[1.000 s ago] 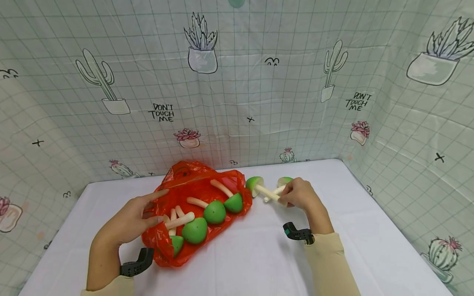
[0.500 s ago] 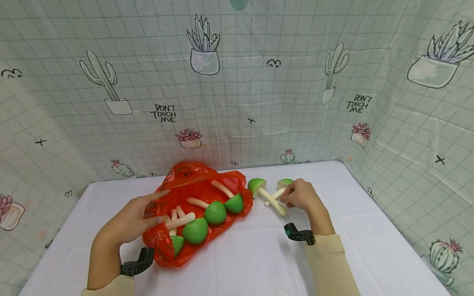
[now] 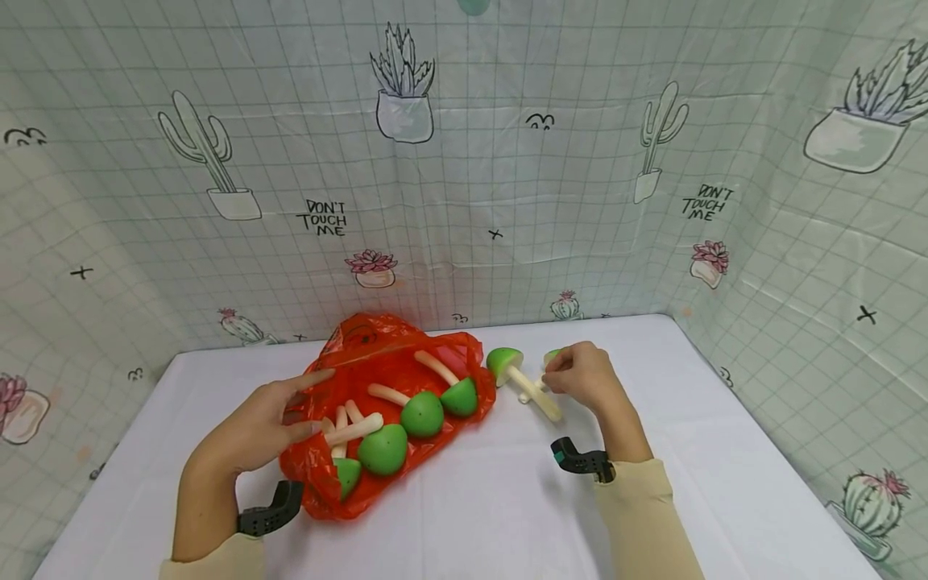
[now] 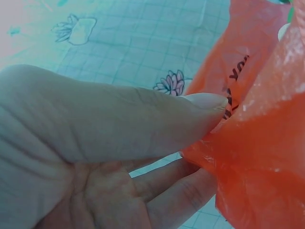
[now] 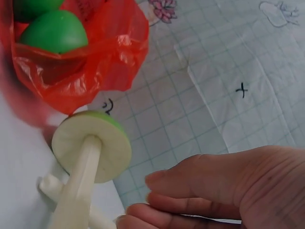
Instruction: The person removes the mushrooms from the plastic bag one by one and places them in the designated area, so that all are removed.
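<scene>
One green-capped, pale-stemmed mushroom lies on the white-covered desk, right of the crumpled red plastic bag, crossing a second green-capped mushroom. Left hand: fingers pinching the bag's left edge. Right hand: fingers at the second mushroom; grasp cannot be told. Pick-up appears underway; a secure stem hold seems required next.

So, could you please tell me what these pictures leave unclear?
Head view: much of the right loose mushroom, and any grip on it, behind the right hand.
Head view: part of the nearest bagged mushroom, behind the red bag.
Left wrist view: some lettering, behind the left thumb.
Right wrist view: stem tip of the left loose mushroom, cut off by the bottom edge.
</scene>
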`<state>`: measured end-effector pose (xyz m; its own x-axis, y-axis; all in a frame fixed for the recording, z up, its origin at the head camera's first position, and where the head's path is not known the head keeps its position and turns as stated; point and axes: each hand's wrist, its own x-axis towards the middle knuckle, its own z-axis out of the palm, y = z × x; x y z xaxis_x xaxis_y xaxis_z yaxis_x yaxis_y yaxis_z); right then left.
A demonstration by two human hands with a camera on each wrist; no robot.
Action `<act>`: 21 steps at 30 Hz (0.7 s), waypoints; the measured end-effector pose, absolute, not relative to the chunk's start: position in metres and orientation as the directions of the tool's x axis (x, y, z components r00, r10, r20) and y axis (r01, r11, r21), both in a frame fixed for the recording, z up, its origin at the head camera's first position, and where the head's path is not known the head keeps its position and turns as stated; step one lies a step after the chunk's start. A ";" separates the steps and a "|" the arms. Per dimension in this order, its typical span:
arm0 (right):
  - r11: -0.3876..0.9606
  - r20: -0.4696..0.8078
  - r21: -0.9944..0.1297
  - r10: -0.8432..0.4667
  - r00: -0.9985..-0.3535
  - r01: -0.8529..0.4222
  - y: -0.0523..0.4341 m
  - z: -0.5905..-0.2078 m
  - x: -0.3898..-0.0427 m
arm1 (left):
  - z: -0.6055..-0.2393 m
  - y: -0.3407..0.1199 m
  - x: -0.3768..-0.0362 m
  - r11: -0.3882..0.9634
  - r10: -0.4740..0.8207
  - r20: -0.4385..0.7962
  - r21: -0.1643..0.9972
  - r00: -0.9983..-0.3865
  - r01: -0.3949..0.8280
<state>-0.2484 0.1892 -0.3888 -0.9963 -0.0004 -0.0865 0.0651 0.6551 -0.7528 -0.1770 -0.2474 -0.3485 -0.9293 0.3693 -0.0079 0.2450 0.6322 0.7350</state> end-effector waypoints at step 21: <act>0.496 0.228 -0.819 -0.182 -0.957 -0.289 0.121 -0.389 -0.241 | -0.352 -0.246 -0.179 0.657 0.376 0.024 0.698 -0.926 0.285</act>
